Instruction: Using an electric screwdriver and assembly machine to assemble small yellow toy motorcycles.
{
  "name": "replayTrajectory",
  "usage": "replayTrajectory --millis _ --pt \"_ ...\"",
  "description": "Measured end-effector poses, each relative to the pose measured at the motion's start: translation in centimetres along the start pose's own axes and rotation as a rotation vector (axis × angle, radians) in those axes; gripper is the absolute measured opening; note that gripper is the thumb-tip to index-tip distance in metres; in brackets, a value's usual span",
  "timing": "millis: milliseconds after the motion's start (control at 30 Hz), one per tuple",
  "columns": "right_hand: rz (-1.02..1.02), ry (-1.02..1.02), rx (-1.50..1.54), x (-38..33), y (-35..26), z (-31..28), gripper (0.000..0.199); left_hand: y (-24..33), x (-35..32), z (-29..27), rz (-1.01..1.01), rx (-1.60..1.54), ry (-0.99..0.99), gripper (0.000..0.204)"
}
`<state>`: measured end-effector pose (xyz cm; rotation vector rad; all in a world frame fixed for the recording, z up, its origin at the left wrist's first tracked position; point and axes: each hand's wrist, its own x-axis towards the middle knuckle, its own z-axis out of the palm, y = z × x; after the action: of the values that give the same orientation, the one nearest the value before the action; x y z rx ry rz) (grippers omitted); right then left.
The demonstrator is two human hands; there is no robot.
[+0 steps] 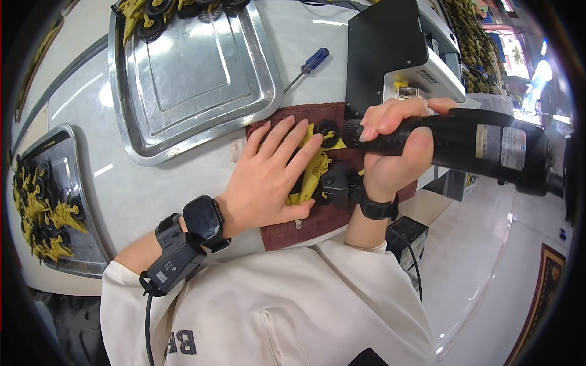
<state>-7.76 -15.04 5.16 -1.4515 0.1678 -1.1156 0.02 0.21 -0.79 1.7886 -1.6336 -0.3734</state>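
- Yellow part (pixel 313 174) lies on a brown cloth (pixel 278 235) on the worktop (pixel 189 195), in front of the wearer, partly under the left hand. Black wheel (pixel 328 130) at its far end; black block (pixel 337 182) just beside it.
- Left hand (pixel 268 174): spread flat, fingers splayed, thumb out by the part's near end; it steadies from above rather than clasping.
- Right hand (pixel 400 143): wrapped round a thick black tool (pixel 470 143), apparently a power driver, held nearly level, nose toward the wheel. Whether the nose touches anything, I cannot tell.
- Step in hand, as I judge it: steadying the part while the tool is brought to bear.
- To do it well: press the part into the cloth, which should curb sliding, and spread the load between thumb and fingers so it cannot rock.
- Fingertips sit close to the tool's nose; better tucked clear before any power goes on.
- Line the tool up straight with its target; a slanted approach could slip and mark the yellow surface.
- The tool looks bulky; a firm wrist should help against twist.
- Screwdriver (pixel 315 59) lies beyond the cloth, beside the large tray (pixel 139 141); well placed, out of the way.
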Motion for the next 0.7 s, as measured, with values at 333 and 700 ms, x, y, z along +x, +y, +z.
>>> replayTrajectory --millis 333,700 --pt "-0.334 0.351 -0.312 3.6 -8.6 -4.0 0.046 0.3 0.1 -0.2 0.007 0.013 0.036 0.085" --pt "0.054 0.168 -0.18 0.4 -6.9 -3.0 0.044 -0.3 -0.3 0.0 -0.027 -0.042 0.096 0.085"
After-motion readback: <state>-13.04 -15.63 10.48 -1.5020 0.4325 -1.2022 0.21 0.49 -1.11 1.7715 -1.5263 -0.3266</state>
